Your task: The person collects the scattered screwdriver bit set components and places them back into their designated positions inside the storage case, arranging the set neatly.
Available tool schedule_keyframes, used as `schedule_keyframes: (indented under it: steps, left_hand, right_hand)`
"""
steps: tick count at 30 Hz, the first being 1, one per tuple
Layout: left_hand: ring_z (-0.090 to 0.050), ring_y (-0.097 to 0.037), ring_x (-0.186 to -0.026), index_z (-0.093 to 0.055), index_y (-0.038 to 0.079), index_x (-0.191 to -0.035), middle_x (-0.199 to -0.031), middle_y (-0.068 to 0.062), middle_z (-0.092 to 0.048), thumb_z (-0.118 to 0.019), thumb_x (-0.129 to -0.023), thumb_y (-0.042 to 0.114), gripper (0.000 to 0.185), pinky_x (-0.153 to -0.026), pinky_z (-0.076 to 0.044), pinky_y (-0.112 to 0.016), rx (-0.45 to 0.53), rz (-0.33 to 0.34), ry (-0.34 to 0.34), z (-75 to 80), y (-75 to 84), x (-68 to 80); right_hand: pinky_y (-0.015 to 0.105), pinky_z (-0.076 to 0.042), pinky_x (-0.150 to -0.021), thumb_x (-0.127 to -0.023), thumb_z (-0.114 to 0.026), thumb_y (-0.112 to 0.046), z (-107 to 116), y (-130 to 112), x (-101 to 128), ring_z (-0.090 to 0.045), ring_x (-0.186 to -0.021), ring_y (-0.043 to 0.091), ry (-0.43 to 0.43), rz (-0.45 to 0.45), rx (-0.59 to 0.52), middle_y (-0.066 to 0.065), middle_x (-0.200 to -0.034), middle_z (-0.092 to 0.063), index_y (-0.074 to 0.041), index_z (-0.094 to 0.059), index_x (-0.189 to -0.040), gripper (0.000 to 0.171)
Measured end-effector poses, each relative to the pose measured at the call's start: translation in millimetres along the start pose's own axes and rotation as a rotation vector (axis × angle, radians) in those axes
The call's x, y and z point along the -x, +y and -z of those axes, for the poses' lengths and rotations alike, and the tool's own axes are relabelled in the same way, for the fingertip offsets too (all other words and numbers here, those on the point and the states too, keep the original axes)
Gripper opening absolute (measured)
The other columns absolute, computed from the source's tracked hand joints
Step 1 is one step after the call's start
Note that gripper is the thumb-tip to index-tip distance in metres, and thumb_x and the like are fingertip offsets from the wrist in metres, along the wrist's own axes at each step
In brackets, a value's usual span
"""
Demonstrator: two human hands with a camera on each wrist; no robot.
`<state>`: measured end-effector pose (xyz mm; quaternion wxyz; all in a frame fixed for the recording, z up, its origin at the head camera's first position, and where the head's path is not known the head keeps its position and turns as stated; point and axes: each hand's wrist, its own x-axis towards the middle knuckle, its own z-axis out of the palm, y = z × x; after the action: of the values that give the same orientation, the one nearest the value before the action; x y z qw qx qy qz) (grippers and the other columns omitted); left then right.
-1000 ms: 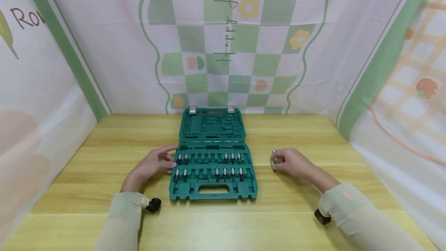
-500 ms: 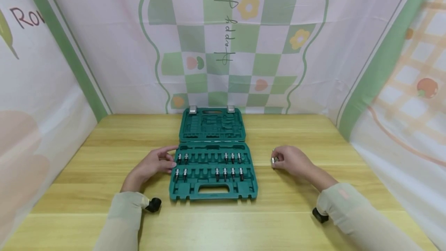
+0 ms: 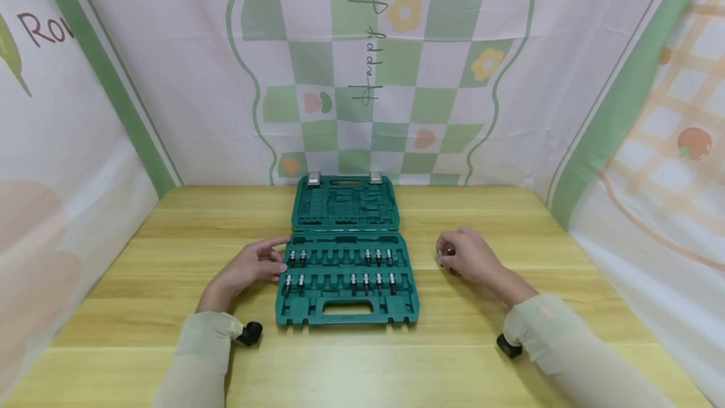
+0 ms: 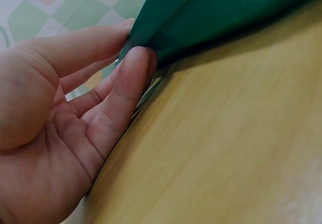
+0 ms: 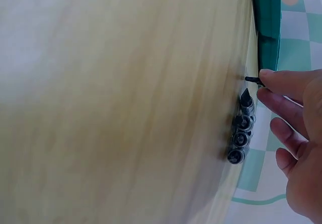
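Observation:
A green socket case [image 3: 340, 318] lies open on the table, with silver-and-black bit sockets standing in two rows and several vacant slots between them. My left hand [image 3: 249, 266] rests at the case's left edge, index finger stretched along it and thumb touching the side. The left wrist view shows those fingertips against the green wall [image 4: 201, 22]. Right of the case, my right hand [image 3: 472, 257] pinches a bit socket [image 5: 254, 80] between thumb and index finger; its dark tip sticks out. Just below that tip, several other bit sockets [image 5: 241, 138] line up on the table, mostly hidden in the head view.
The case lid [image 3: 345, 203] leans back at the rear, its two silver latches at the top. A patterned cloth [image 3: 396, 80] hangs behind and at both sides of the wooden table [image 3: 368, 364]. Each wrist carries a black camera [image 3: 249, 334].
My right hand has shifted slightly left and back, turning a little, now with a bit socket pinched in the fingers. The left hand and the case have stayed put.

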<state>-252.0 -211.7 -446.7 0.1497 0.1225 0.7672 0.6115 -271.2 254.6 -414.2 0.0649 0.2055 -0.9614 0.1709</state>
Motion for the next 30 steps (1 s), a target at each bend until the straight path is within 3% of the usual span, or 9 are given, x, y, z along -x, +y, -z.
schedule_keyframes:
  steps: [9, 20, 30]
  left_hand:
    - [-0.062, -0.029, -0.087, -0.039, 0.008, -0.149, -0.103, -0.018, -0.054, -0.066, -0.092, 0.004, 0.064, -0.076, -0.057, -0.038, 0.003, 0.0, -0.001, 0.2, -0.9, -0.1]
    - [-0.061, -0.028, -0.087, -0.039, 0.008, -0.149, -0.103, -0.019, -0.053, -0.066, -0.092, 0.003, 0.064, -0.077, -0.057, -0.038, 0.005, 0.004, 0.003, 0.4, -2.3, -1.0]
    - [-0.061, -0.029, -0.087, -0.039, 0.008, -0.149, -0.103, -0.019, -0.053, -0.066, -0.092, 0.004, 0.064, -0.077, -0.057, -0.038, 0.001, -0.002, 0.003, 0.6, -2.4, -1.7]
  right_hand:
    - [0.039, -0.046, -0.068, -0.086, -0.075, -0.01, -6.3, -3.3, -10.5, -0.051, -0.08, 0.02, 0.044, -0.039, -0.057, 0.0, -0.084, -0.059, -0.017, -0.067, -0.084, 0.01]
    - [0.043, -0.046, -0.071, -0.088, -0.073, -0.013, -11.9, -15.8, -26.0, -0.052, -0.084, 0.023, 0.178, -0.045, -0.095, 0.004, -0.09, -0.068, -0.011, -0.07, -0.092, 0.005]
    - [0.039, -0.043, -0.072, -0.087, -0.074, -0.013, -13.9, -38.3, -34.4, -0.053, -0.085, 0.026, 0.231, -0.064, -0.233, 0.003, -0.087, -0.067, -0.01, -0.07, -0.089, 0.005]
